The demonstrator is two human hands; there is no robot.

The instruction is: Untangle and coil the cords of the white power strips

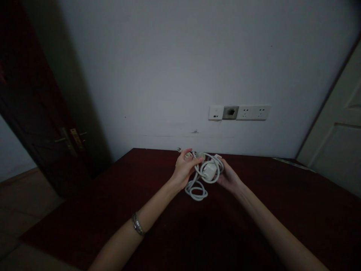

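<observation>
Dark red tabletop [135, 177], pale wall [169, 75]: over the former I observe a coiled white cable [198, 198] and adapter [209, 171], gripped between my left hand [184, 169] and right hand [229, 178], the latter's fingers partly hidden; sockets [253, 113] behind.

Left hand [184, 169]: grips coiled white adapter cable [209, 171]
Right hand [229, 177]: cable's right side
Table [118, 188]: dark red
Sockets [254, 112]: far wall [169, 75]
</observation>
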